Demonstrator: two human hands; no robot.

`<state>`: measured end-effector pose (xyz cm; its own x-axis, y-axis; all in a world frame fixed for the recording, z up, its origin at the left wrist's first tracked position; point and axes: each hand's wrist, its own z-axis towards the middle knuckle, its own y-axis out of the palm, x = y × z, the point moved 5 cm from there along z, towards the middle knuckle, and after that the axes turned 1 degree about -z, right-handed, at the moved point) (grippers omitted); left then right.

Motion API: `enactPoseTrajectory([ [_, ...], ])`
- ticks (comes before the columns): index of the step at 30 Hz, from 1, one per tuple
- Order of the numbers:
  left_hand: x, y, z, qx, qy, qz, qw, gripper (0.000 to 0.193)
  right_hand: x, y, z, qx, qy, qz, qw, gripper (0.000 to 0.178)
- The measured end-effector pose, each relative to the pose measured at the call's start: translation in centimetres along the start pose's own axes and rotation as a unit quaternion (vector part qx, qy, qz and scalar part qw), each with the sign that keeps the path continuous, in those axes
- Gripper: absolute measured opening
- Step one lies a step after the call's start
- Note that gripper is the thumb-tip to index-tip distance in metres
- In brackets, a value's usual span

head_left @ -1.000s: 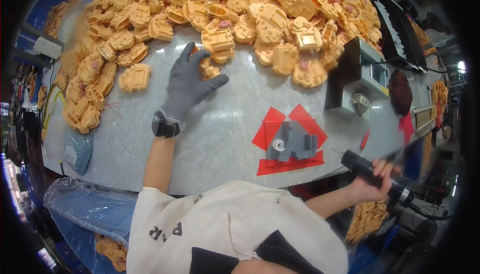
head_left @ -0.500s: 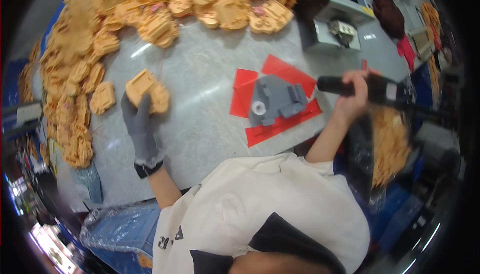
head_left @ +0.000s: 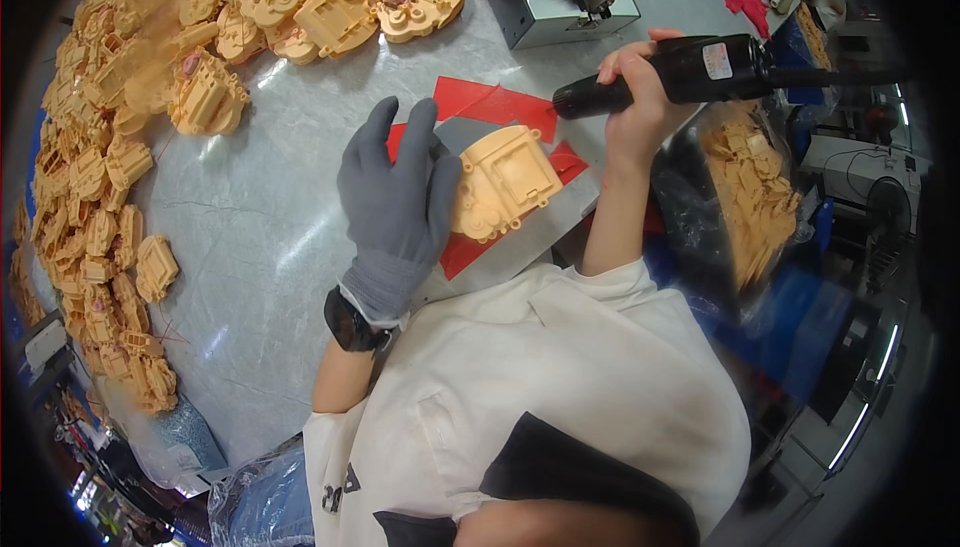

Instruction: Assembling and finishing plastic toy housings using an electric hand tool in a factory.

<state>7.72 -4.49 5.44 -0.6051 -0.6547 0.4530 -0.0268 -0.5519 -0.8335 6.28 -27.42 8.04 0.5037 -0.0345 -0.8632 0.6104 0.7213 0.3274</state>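
Note:
A yellow plastic housing [head_left: 508,184] lies over the grey fixture [head_left: 462,134], hiding most of it. My left hand [head_left: 395,187], in a grey knit glove, is at the housing's left edge. Its fingers are stretched out and apart, with the thumb side touching or very close to the housing. Bare and wrapped round a black power screwdriver [head_left: 690,72], my right hand [head_left: 640,87] is closed to the right of the fixture. The tool's tip end points left, above a red sheet [head_left: 490,105] that shows around the fixture.
Many yellow housings are heaped along the table's far and left sides [head_left: 90,167], with one loose housing [head_left: 157,267] beside the heap. A grey metal box [head_left: 575,22] stands at the back. On the right, a plastic-lined bin [head_left: 750,197] holds more yellow parts.
My left hand has carried the housing rightward from the bare table onto the grey fixture, and its fingers have spread. The screwdriver stays in my right hand. The whole view has shifted.

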Motion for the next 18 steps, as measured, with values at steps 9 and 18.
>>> enactPoseTrajectory([
  [9,3.2,0.7,0.3,-0.027,0.068,-0.087,0.994,0.082,0.7,0.7,0.6,-0.003,0.004,-0.007,1.000,0.027],
  [18,2.6,0.7,0.3,-0.051,0.023,-0.037,0.998,0.082,0.5,0.1,0.5,-0.022,-0.007,-0.047,0.999,0.028],
])
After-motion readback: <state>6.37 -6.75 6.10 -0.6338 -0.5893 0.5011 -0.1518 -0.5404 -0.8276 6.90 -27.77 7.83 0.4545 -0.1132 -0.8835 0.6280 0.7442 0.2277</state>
